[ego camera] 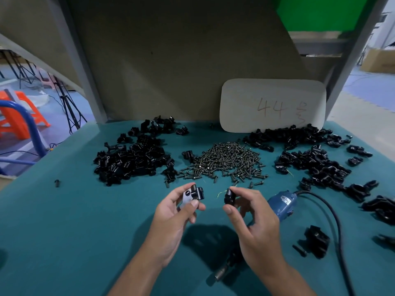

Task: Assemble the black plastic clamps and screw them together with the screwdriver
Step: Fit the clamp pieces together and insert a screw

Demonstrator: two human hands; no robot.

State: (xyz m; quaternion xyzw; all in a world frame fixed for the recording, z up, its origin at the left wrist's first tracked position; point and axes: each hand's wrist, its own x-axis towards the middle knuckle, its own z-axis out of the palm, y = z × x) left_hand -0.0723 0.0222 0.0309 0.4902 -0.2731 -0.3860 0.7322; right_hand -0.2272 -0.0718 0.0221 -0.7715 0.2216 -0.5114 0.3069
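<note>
Nearest the camera, low over the green worktop (pixel 85 231), the two forearms reach forward with a screwdriver (pixel 282 202) lying under and beside the right one: its metal tip shows near the bottom between the wrists, its blue body sits just right of the right hand, and its cable curls off to the right edge. Its long axis runs from lower left to upper right.

Just beyond, the left hand (pixel 177 210) pinches a black clamp half (pixel 195 193) between thumb and fingers, with a small pale tab showing against it. The right hand (pixel 250 212) pinches a second clamp piece (pixel 229 196) at its fingertips. The two pieces face each other at the same height, near but not touching, with a bare gap between them. The coming move likely turns on that gap: each piece lies straight across from the other, so closing them sideways should mate them. How their notches line up is too small to tell.

Farther back, the screw pile (pixel 224 163) lies straight ahead of both hands, slightly nearer the right. Clamp parts are heaped at left (pixel 132 159) and right (pixel 310 161). A white card (pixel 273 105) marked 44 leans at the back.
</note>
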